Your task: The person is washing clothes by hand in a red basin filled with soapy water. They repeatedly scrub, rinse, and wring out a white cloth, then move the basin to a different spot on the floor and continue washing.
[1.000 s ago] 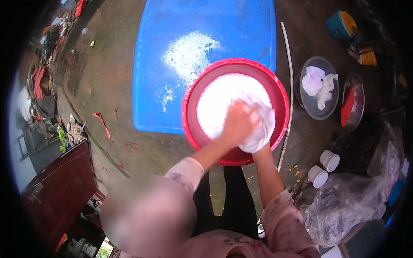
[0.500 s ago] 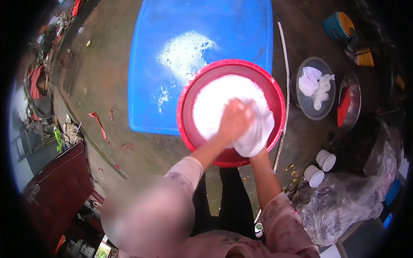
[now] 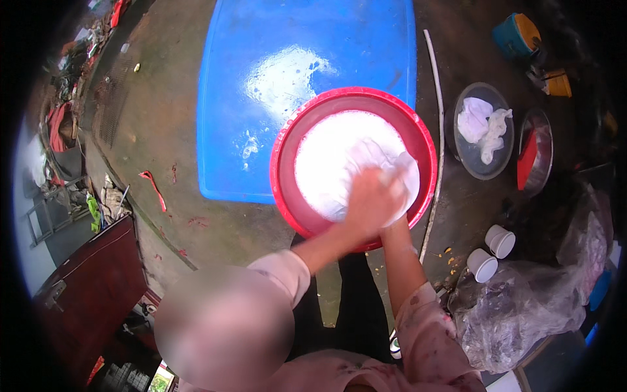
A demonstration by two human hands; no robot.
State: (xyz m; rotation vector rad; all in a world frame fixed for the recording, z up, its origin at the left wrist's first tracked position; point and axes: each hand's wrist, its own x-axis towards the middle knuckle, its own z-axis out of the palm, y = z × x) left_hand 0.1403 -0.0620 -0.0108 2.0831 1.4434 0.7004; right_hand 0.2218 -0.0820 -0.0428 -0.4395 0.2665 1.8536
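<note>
A red round basin (image 3: 282,189) holds white suds (image 3: 320,157) that look foamy and bright. Over its near right side I hold a wet white cloth (image 3: 375,155) bunched between my hands. My left hand (image 3: 375,202) is closed on the top of the cloth, its fingers slightly smeared by motion. Below it, my right hand (image 3: 394,228) grips the cloth from the right; the cloth and my left hand hide most of its fingers. Part of the cloth spreads out past my knuckles toward the suds.
The basin overlaps the near right corner of a wet blue board (image 3: 228,130). Along its right runs a pale pipe (image 3: 434,85). Farther right stand a grey tub (image 3: 486,171) with white cloths (image 3: 484,124), a metal basin (image 3: 545,147), two white buckets (image 3: 483,264) and clear plastic sheeting (image 3: 516,313).
My left hand has moved down and to the right, closer to my right wrist. The cloth, earlier hanging low over my right hand, now bunches farther up into the suds.
</note>
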